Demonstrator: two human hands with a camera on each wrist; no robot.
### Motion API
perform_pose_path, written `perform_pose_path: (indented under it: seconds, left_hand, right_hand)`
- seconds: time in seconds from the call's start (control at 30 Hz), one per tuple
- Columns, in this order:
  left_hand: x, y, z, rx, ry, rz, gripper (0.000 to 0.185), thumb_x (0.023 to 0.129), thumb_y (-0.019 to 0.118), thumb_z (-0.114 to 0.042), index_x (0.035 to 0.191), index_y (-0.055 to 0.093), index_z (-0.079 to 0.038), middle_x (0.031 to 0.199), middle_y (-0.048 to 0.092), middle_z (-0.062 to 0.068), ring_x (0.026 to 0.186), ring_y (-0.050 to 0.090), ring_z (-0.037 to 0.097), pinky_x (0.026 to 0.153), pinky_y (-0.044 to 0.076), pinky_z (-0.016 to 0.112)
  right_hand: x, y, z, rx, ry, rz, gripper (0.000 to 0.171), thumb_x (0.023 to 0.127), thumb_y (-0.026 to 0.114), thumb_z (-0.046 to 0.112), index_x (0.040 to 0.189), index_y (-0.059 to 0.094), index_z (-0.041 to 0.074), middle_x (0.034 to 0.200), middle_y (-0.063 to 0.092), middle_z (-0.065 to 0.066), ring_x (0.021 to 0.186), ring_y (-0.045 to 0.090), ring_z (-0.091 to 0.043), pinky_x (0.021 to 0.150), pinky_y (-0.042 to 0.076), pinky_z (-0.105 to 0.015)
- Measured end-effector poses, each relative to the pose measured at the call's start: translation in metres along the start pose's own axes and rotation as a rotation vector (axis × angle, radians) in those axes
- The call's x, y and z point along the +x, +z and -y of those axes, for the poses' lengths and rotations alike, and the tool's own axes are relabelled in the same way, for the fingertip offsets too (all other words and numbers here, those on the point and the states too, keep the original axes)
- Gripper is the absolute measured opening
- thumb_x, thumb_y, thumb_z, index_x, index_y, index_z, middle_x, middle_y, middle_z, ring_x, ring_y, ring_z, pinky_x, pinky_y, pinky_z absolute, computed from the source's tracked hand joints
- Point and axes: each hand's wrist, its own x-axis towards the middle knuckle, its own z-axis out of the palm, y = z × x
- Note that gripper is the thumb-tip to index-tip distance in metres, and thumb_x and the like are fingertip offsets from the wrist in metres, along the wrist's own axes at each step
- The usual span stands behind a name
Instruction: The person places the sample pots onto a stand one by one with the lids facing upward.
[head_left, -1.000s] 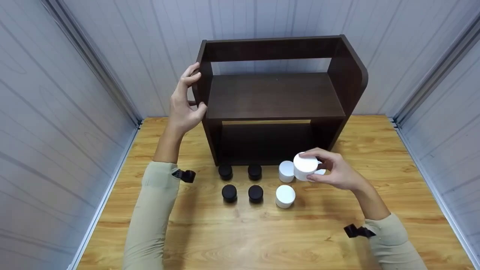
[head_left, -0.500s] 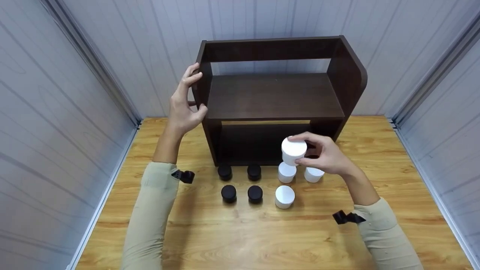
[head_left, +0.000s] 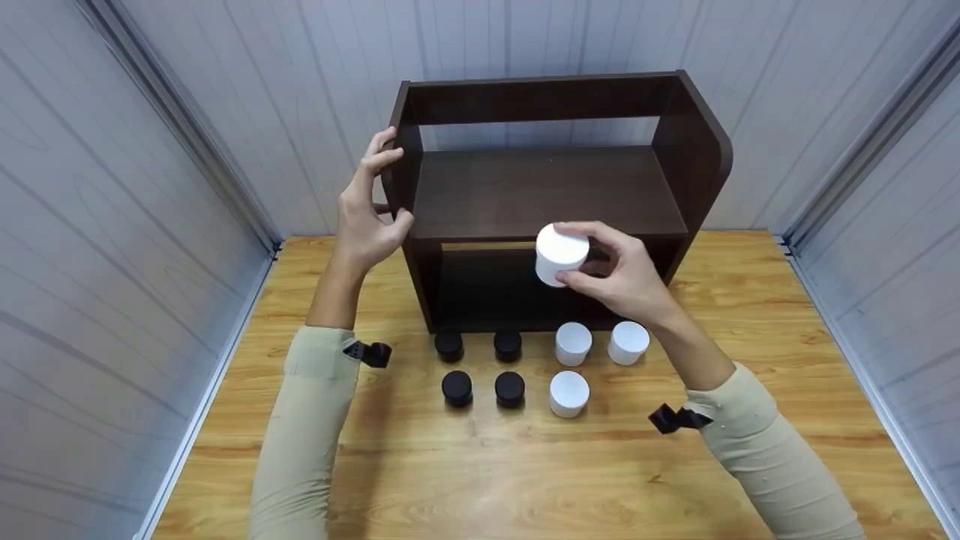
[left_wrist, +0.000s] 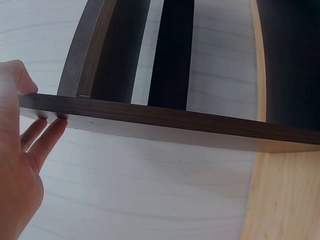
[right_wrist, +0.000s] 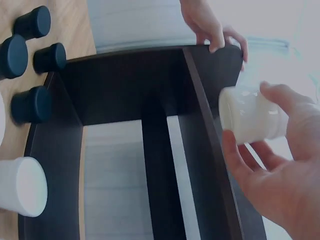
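My right hand [head_left: 626, 274] grips a white lidded jar [head_left: 561, 256] by its sides, in front of the upper board of a dark brown two-tier shelf [head_left: 547, 191]. In the right wrist view the held jar [right_wrist: 250, 114] is between thumb and fingers, close to the shelf board's front edge. My left hand [head_left: 367, 214] holds the shelf's left side panel [left_wrist: 165, 122], thumb on one face and fingertips on the other. Before the shelf stand three more white jars, among them a front one [head_left: 569, 394], and several black jars, one of them [head_left: 457, 388] at front left.
The shelf stands on a wood-grain surface [head_left: 480, 480] against a pale panelled back wall [head_left: 540, 37]. Side walls rise at left [head_left: 112, 262] and right [head_left: 892, 262]. The jars stand in two rows along the shelf's front foot.
My right hand has carried the white jar up and to the left, from beside the standing white jars to the upper board's front edge. The left hand keeps its place on the side panel.
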Motion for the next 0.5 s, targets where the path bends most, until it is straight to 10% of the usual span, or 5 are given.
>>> perform_pose_path:
  seconds: [0.5]
  left_hand:
    - [-0.001,0.001,-0.001,0.008,-0.022,-0.015,0.071,0.081,0.064,0.015,0.148,0.062,-0.007,0.174,0.054,0.013,0.163,0.052,0.027,0.071,0.047,0.017]
  right_hand:
    - [0.048,0.022,0.010,0.071,-0.040,-0.058,0.059,0.089,0.082,-0.009,0.147,0.066,-0.009,0.140,0.071,-0.022,0.105,0.081,-0.011,0.091,0.067,-0.026]
